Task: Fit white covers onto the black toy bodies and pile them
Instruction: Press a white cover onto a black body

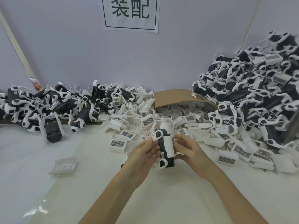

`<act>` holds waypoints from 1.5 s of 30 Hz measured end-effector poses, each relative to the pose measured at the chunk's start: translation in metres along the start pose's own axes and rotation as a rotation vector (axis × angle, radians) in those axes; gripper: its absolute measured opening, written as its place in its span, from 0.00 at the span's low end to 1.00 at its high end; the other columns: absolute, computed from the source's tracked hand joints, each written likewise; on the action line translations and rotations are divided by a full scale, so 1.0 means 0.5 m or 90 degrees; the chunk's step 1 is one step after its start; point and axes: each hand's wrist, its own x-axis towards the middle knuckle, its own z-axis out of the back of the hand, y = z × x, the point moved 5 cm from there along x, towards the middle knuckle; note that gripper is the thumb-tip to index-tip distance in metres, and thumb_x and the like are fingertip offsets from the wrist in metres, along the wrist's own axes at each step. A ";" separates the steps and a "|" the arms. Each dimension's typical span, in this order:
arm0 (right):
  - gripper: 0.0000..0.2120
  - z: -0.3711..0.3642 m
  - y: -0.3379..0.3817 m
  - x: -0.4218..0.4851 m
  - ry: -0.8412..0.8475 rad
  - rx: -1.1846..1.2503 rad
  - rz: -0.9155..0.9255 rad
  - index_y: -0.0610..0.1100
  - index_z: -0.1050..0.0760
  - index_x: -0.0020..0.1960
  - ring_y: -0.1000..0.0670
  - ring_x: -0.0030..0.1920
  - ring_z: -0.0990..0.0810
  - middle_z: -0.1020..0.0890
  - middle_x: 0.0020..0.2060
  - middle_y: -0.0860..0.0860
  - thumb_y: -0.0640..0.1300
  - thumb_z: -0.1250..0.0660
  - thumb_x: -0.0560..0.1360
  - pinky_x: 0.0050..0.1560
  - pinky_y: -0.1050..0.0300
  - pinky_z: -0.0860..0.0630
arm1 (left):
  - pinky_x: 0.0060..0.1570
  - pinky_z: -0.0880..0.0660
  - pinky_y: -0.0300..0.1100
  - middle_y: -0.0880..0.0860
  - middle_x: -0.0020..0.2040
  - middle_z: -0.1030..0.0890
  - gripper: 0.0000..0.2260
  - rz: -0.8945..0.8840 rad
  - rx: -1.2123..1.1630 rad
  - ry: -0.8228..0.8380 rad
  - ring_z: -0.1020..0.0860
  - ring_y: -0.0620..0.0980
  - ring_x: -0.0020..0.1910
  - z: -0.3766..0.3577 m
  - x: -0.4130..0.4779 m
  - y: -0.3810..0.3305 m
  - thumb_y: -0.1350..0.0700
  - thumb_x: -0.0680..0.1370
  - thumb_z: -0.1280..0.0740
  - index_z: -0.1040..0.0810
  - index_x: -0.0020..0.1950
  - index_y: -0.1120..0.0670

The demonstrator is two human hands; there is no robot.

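Note:
I hold a black toy body (pixel 161 143) with white legs above the table's middle, a white cover (pixel 169 147) sitting on its side. My left hand (pixel 144 153) grips the body from the left, thumb on a white leg joint. My right hand (pixel 187 147) holds the cover side, fingers curled round it. A heap of loose white covers (pixel 145 122) lies just behind. Black bodies without covers are piled at the left (pixel 48 104). A tall pile of toys, some with covers, rises at the right (pixel 258 88).
An open cardboard box (pixel 181 97) full of white covers stands behind the hands. A single white cover (pixel 63 165) lies upside down on the white table (pixel 80 191) at the left. A paper sign (pixel 131 12) hangs on the back wall.

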 end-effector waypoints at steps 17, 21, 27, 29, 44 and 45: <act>0.19 -0.032 -0.002 -0.012 0.094 -0.045 -0.021 0.40 0.24 0.67 0.38 0.61 0.20 0.17 0.59 0.40 0.46 0.34 0.79 0.62 0.42 0.25 | 0.55 0.26 0.44 0.58 0.62 0.17 0.16 -0.080 0.145 -0.075 0.19 0.50 0.56 0.006 -0.005 -0.005 0.53 0.85 0.39 0.24 0.69 0.59; 0.19 -0.034 0.003 -0.010 0.038 -0.050 0.006 0.42 0.23 0.65 0.42 0.58 0.17 0.15 0.57 0.44 0.49 0.34 0.76 0.54 0.52 0.21 | 0.57 0.23 0.50 0.51 0.59 0.15 0.20 -0.125 0.287 -0.069 0.18 0.51 0.60 -0.005 -0.012 -0.004 0.46 0.80 0.31 0.26 0.70 0.49; 0.19 -0.034 0.008 -0.012 0.030 -0.087 0.030 0.42 0.21 0.63 0.46 0.58 0.17 0.15 0.56 0.46 0.50 0.35 0.76 0.56 0.55 0.22 | 0.53 0.20 0.38 0.43 0.57 0.15 0.31 -0.158 0.357 -0.039 0.18 0.41 0.57 -0.011 -0.010 0.007 0.61 0.79 0.29 0.39 0.78 0.53; 0.19 -0.035 0.006 -0.011 0.033 -0.091 0.030 0.40 0.22 0.63 0.45 0.59 0.18 0.16 0.57 0.45 0.49 0.34 0.76 0.59 0.51 0.22 | 0.56 0.20 0.42 0.46 0.60 0.16 0.30 -0.170 0.365 -0.042 0.18 0.43 0.59 -0.009 -0.009 0.008 0.63 0.79 0.30 0.39 0.79 0.54; 0.19 -0.041 0.004 -0.012 0.041 -0.086 0.028 0.40 0.22 0.63 0.47 0.59 0.17 0.15 0.56 0.46 0.48 0.33 0.76 0.59 0.55 0.22 | 0.49 0.20 0.37 0.46 0.59 0.17 0.30 -0.266 0.392 -0.039 0.16 0.43 0.54 -0.025 -0.018 0.004 0.68 0.80 0.34 0.36 0.73 0.39; 0.19 -0.041 0.005 -0.013 0.048 -0.085 0.023 0.40 0.23 0.64 0.46 0.59 0.18 0.15 0.57 0.45 0.48 0.32 0.76 0.60 0.54 0.22 | 0.49 0.20 0.38 0.48 0.60 0.17 0.29 -0.265 0.387 -0.038 0.16 0.44 0.54 -0.026 -0.019 0.004 0.68 0.80 0.35 0.36 0.74 0.42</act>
